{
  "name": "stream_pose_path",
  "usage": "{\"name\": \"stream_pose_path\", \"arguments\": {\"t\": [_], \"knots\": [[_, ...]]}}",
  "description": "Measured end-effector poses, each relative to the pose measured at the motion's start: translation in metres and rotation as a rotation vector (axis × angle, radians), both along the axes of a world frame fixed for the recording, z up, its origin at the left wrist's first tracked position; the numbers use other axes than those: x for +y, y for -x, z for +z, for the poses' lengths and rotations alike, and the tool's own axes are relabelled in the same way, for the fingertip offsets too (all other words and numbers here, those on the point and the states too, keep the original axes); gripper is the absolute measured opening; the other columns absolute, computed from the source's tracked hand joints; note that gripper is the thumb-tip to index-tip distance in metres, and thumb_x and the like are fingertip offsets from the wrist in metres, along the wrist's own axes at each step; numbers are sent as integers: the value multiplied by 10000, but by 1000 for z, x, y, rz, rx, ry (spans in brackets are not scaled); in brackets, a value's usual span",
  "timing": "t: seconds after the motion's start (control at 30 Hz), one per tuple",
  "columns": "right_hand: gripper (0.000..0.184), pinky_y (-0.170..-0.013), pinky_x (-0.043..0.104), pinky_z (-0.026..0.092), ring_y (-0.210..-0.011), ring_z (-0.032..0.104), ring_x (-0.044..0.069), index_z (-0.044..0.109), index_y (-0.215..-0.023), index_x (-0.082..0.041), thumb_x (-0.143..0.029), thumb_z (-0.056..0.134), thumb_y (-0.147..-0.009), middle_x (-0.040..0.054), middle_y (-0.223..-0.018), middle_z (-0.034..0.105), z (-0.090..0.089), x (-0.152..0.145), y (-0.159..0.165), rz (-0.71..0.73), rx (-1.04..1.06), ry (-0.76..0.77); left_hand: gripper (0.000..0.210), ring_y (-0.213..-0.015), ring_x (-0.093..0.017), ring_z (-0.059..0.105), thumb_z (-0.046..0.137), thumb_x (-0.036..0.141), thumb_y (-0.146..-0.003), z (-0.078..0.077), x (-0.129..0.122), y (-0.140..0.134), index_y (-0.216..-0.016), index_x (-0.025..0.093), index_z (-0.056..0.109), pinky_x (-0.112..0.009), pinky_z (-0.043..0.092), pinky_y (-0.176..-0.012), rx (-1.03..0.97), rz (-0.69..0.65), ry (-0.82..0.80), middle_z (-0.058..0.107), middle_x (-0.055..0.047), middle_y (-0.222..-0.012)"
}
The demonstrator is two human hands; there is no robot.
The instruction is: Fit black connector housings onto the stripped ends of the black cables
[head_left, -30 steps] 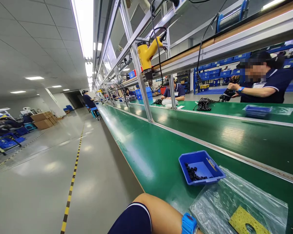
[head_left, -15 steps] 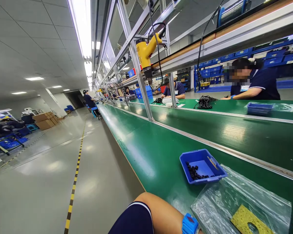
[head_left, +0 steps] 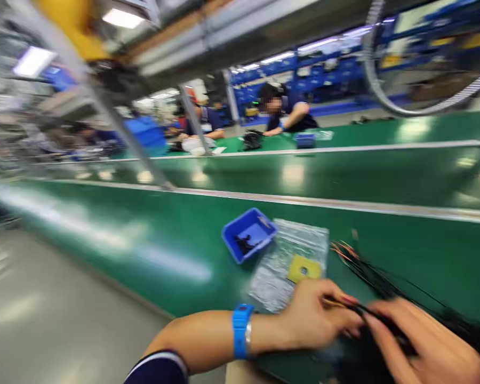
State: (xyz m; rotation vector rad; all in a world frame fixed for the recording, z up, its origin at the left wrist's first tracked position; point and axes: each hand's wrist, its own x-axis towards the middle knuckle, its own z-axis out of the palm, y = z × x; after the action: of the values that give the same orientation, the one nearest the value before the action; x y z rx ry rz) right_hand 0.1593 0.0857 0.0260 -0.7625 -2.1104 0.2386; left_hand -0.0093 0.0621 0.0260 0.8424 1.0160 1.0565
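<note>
Near the bench's front edge, my left hand (head_left: 318, 314) is closed on the end of a black cable (head_left: 360, 308), with a short orange-brown piece showing at its fingers. My right hand (head_left: 424, 341) is closed round the same cable just to the right, its fingertips almost meeting the left ones. Motion blur hides the finer detail. Beyond both hands lies a bundle of thin black cables (head_left: 378, 280) with bare copper-coloured ends pointing left. A yellow sponge (head_left: 297, 268) with a hole rests on a clear plastic bag (head_left: 274, 288), just past my left hand.
A blue bin (head_left: 246, 213) holding small black parts stands left of the bag on the green bench (head_left: 144, 224). A metal rail (head_left: 324, 202) runs along behind it. Across the line, a person (head_left: 290, 112) leans over the far bench. A yellow tool (head_left: 80, 32) hangs upper left.
The view has swung right and down from the aisle to the bench. Both hands and the cable bundle are now in sight; before, only my left forearm showed.
</note>
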Motion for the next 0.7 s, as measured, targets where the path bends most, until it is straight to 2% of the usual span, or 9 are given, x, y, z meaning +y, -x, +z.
{"name": "stream_pose_path", "arguments": {"t": [0.1, 0.2, 0.37, 0.47, 0.57, 0.7], "knots": [[135, -608, 289, 454, -670, 564, 158, 575, -853, -184, -161, 474, -939, 23, -737, 574, 15, -13, -4, -62, -153, 135, 279, -509, -111, 606, 855, 340, -574, 10, 3, 4, -702, 162, 683, -236, 513, -575, 39, -2, 25, 655, 27, -552], [153, -561, 270, 412, -629, 513, 146, 542, -819, -183, -121, 449, -923, 12, -694, 542, 25, -10, 1, -62, -145, 153, 117, -569, -130, 630, 809, 212, -639, 13, 6, 10, -726, 162, 749, -233, 503, -587, 174, -9, -96, 712, -7, -632], [156, -569, 261, 395, -650, 497, 145, 537, -834, -176, -90, 436, -917, 24, -719, 547, 26, -12, 3, -29, -113, 166, 25, -626, -165, 650, 798, 187, -684, 12, 2, 12, -708, 181, 791, -248, 492, -600, 320, -9, -344, 746, -41, -675], [160, -574, 262, 400, -651, 502, 145, 548, -848, -175, -82, 436, -916, 25, -723, 553, 23, -12, 2, -1, -95, 166, 17, -628, -164, 661, 796, 180, -695, 10, 3, 10, -711, 183, 794, -251, 504, -617, 340, -7, -406, 751, -43, -679], [147, -573, 255, 411, -646, 514, 141, 562, -858, -175, -88, 460, -919, 22, -723, 560, 23, -11, 1, 17, -81, 175, 54, -635, -161, 674, 793, 156, -669, 9, 6, 9, -719, 176, 790, -247, 516, -615, 312, 3, -395, 759, -44, -697], [120, -644, 281, 434, -693, 528, 155, 574, -879, -164, -109, 482, -931, 35, -758, 585, 24, -10, 0, -27, -131, 172, 76, -555, -138, 660, 779, 160, -659, 9, 8, 7, -730, 158, 751, -243, 543, -582, 171, -34, -189, 723, -8, -611]]}}
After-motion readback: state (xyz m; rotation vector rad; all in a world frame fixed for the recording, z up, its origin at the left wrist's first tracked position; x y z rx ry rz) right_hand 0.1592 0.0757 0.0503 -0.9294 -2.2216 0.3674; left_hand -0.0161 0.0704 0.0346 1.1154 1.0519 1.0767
